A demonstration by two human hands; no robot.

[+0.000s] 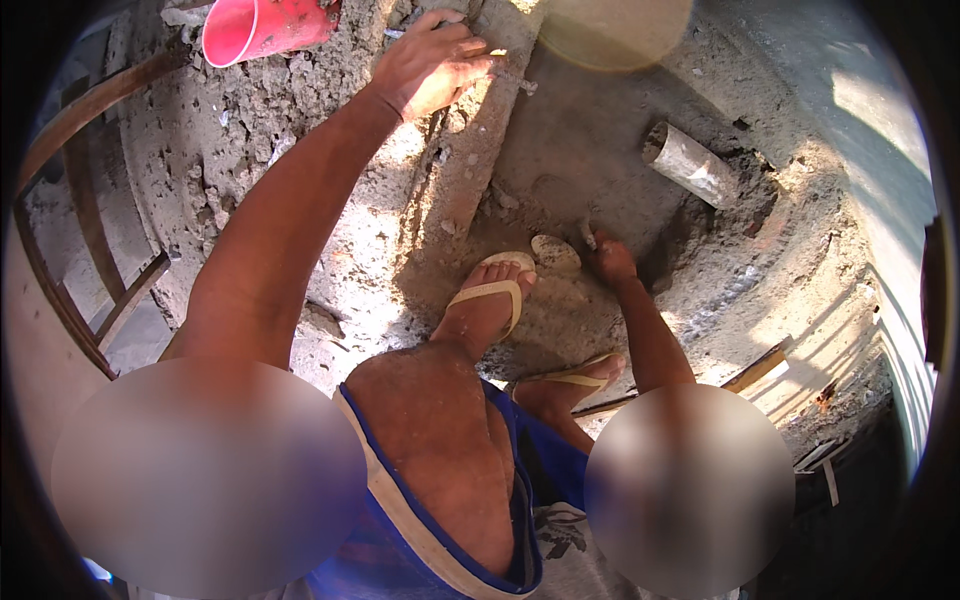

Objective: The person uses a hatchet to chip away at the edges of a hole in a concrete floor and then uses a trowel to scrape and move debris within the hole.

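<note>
My left hand (430, 65) rests at the top of a rough concrete ledge (470, 170), fingers bent over its edge. My right hand (612, 255) is low in the recess beside the ledge, closed round what looks like the handle of a small trowel (555, 252), whose rounded, mortar-coated blade lies near my sandalled foot (490, 295). Grey wet-looking mortar (570, 150) covers the floor of the recess. Right of it, a pale, dirt-smeared pipe (690, 165) sticks out at an angle from a rubble-edged hollow.
A pink pipe (260, 30) stands at upper left. Wooden strips (80, 120) frame an opening on the left. A pale wall (870, 120) runs down the right side. A board (755, 365) and debris lie at lower right.
</note>
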